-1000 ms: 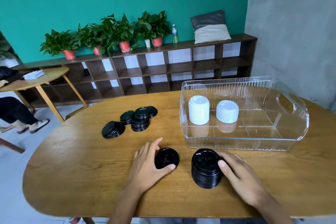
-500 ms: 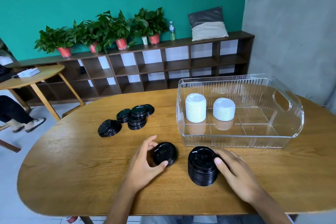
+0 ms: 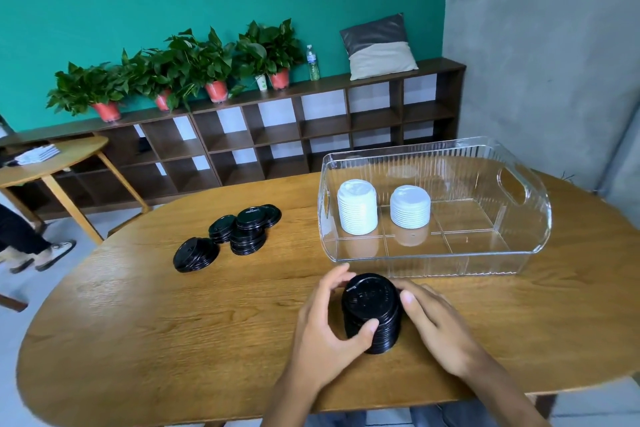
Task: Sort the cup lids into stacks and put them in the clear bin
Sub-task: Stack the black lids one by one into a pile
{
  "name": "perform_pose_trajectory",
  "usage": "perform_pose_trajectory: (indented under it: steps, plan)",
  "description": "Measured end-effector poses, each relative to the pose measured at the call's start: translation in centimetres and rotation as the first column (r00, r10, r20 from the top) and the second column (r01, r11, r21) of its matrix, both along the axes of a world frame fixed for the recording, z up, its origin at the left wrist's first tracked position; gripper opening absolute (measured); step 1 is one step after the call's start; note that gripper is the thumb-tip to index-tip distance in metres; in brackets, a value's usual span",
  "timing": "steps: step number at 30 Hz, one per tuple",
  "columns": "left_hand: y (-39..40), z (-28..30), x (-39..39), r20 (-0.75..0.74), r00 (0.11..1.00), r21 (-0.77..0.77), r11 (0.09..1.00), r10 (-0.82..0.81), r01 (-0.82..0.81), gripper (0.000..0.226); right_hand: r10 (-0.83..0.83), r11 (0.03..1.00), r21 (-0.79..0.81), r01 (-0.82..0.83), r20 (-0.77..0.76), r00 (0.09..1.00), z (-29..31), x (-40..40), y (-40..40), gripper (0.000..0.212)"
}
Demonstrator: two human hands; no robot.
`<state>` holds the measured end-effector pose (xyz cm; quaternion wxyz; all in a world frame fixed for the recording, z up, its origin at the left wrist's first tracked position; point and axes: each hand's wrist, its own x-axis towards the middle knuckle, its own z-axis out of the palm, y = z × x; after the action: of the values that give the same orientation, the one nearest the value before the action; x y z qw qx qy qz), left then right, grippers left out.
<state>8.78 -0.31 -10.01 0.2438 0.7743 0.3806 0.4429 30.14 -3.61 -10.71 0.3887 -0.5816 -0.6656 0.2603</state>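
Left hand (image 3: pixel 323 333) and right hand (image 3: pixel 438 322): grips curled round tall stack of black plastic cup lids (image 3: pixel 372 314), axis upright | clear ribbed plastic bin (image 3: pixel 485 263) at one o'clock, near, right hand nearer.

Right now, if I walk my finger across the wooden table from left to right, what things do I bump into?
Flat pile of black lids → taller heap of black lids → left hand → black lid stack held by both hands → right hand → far end of the clear bin, near its handle hole.
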Motion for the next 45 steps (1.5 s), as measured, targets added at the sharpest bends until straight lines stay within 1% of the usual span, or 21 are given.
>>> perform_pose_trajectory:
  steps: [4,5,9,10,13,15,20,24,27,34,38,43,45]
  plan:
    - [0.4,-0.1,0.3,-0.030,1.000,0.025,1.000,0.001,0.000,0.076,-0.012,1.000,-0.015,0.013,0.089,0.996,0.0,-0.1,0.2,0.061]
    - [0.4,-0.2,0.4,-0.027,1.000,0.028,1.000,0.001,0.000,0.075,-0.017,1.000,-0.020,0.019,0.102,0.995,-0.1,-0.1,0.3,0.061]
    - [0.1,-0.5,0.4,0.005,1.000,0.016,1.000,0.013,-0.014,0.074,-0.026,1.000,-0.006,0.027,0.127,0.992,-0.2,-0.1,0.4,0.046]
    - [0.0,-0.6,0.4,0.016,1.000,0.010,1.000,0.017,-0.018,0.074,-0.027,1.000,-0.002,0.027,0.129,0.991,-0.2,-0.2,0.5,0.046]
    - [0.0,-0.9,0.4,0.066,0.997,-0.010,1.000,0.028,-0.027,0.073,-0.035,0.999,0.001,0.035,0.124,0.992,-0.1,-0.2,0.5,0.056]
    - [0.0,-1.0,0.4,0.100,0.995,-0.027,0.999,0.029,-0.026,0.074,-0.040,0.999,0.008,0.039,0.119,0.992,0.0,-0.3,0.5,0.059]
    - [0.1,-1.3,0.4,0.124,0.991,-0.062,0.998,0.040,-0.033,0.075,-0.028,1.000,-0.006,0.029,0.103,0.994,0.2,-0.2,0.5,0.050]
    - [-0.1,-0.9,0.5,0.143,0.989,-0.081,0.996,0.048,-0.036,0.072,-0.036,0.999,-0.010,0.037,0.088,0.995,0.5,-0.4,0.3,0.051]
    - [0.0,-1.1,0.5,0.118,0.991,-0.068,0.996,0.058,-0.050,0.075,-0.030,0.999,-0.016,0.032,0.085,0.996,0.5,-0.3,0.3,0.047]
    - [0.3,-1.6,0.3,0.071,0.997,-0.057,0.998,0.031,-0.027,0.077,-0.024,0.999,-0.022,0.025,0.043,0.999,0.1,-0.1,0.2,0.039]
    - [0.2,-1.6,0.3,0.013,0.999,-0.043,0.998,0.048,-0.048,0.075,-0.029,0.999,-0.022,0.030,0.047,0.998,0.0,-0.1,0.2,0.047]
    - [-0.4,-1.4,0.3,-0.036,0.998,-0.101,0.994,0.044,-0.047,0.070,-0.025,0.999,-0.021,0.026,0.042,0.999,0.0,-0.2,0.2,0.047]
    - [-0.7,-1.4,0.1,-0.105,0.994,-0.122,0.992,0.014,-0.027,0.068,-0.018,1.000,-0.016,0.019,0.043,0.999,-0.1,-0.2,0.2,0.048]
